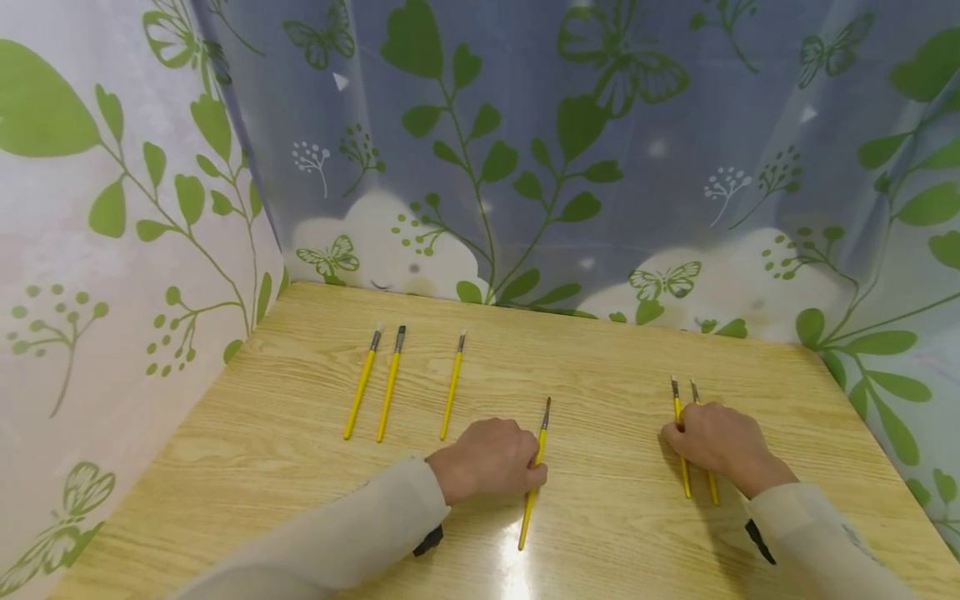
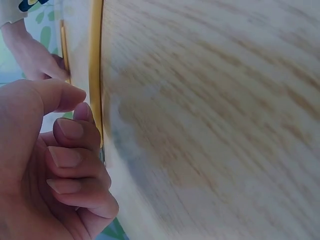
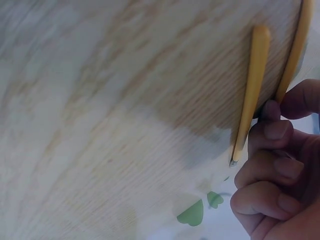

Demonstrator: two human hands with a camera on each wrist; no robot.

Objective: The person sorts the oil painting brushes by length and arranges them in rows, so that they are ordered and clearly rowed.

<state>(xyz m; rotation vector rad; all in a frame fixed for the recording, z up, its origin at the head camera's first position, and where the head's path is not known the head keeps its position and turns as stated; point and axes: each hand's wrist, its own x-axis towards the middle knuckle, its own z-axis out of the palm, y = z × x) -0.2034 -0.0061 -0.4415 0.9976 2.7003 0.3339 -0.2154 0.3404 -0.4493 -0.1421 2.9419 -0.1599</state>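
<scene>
My left hand is curled at a yellow-handled paintbrush with a brown tip, thumb and index finger pinching its middle. In the left wrist view the handle runs beside the thumb tip, and the other fingers are bent. Over on the right, my right hand pinches another yellow paintbrush between thumb and index finger; the right wrist view shows its handle entering the pinch. A second paintbrush lies under that hand, partly hidden, roughly parallel to the first. The contact behind the left fingertips is partly hidden.
On the wood-grain table, a pale-tipped brush, a dark flat-tipped brush and a thinner brush lie at the left. A curtain printed with leaves and butterflies stands behind the table's back edge.
</scene>
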